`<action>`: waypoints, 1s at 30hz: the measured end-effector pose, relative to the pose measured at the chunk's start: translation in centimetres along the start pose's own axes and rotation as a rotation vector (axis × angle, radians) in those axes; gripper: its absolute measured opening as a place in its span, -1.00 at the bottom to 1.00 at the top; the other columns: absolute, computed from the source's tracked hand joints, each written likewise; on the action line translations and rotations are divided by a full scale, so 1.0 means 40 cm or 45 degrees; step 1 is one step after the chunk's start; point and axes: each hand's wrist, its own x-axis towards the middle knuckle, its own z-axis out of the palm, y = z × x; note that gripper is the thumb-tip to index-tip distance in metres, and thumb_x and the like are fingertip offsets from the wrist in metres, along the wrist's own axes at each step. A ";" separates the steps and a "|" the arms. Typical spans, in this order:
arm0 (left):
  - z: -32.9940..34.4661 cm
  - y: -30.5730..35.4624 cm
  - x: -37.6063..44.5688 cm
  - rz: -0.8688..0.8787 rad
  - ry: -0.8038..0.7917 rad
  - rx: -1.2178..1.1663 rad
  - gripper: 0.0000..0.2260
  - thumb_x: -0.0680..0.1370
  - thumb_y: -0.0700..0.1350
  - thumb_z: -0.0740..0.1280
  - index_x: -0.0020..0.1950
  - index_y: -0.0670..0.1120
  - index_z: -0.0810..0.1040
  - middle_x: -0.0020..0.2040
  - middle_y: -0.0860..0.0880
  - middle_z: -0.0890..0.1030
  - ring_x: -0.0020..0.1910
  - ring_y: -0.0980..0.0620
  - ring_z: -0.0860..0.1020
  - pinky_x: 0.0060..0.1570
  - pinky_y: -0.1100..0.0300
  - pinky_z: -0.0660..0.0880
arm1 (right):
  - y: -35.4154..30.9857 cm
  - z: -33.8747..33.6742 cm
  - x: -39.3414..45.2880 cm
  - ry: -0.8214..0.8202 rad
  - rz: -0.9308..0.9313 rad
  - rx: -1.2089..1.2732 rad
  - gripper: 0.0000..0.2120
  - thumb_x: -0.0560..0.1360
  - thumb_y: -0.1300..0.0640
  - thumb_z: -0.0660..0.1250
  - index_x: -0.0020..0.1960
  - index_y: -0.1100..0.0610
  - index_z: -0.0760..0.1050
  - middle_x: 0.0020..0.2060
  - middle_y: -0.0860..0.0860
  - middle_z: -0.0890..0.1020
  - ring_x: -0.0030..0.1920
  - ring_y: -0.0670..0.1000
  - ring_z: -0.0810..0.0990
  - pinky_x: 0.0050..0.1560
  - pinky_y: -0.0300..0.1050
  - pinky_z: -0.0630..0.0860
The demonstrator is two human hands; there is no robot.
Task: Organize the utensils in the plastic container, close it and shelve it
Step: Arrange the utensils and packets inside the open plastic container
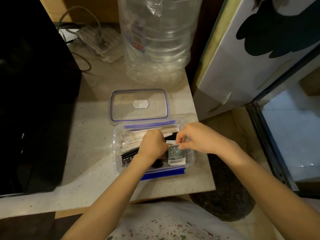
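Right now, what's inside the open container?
In the container: pale wrapped sticks, black utensils and a green-white packet pinched by both hands, left hand and right hand. The hands cover the middle.

1. Box (116, 135): clear plastic w/ blue clips.
2. Lid (139, 104): clear, blue seal round edge, white patch in centre.
3. Packet (176, 155): dark green w/ white star pattern, white strip w/ dark print at bottom.
4. Sticks (136, 136): cream wrappers; straws (129, 154): black.
5. Worktop (93, 132): pale beige, dark speckles.
6. Jug (155, 40): clear; label blue, red & white w/ barcode.
7. Shirt (166, 222): white w/ multicolour paint-like spots.
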 end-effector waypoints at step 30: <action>-0.071 -0.068 -0.058 -0.097 -0.343 -1.397 -0.86 0.51 -0.26 0.31 -0.22 -0.07 0.54 -0.30 0.00 0.72 -0.27 0.07 0.68 -0.30 0.30 0.62 | 0.016 -0.007 0.009 0.278 0.076 0.746 -0.93 0.48 0.20 0.34 -0.05 0.07 0.55 -0.10 -0.01 0.64 -0.13 -0.09 0.62 -0.45 -0.41 0.46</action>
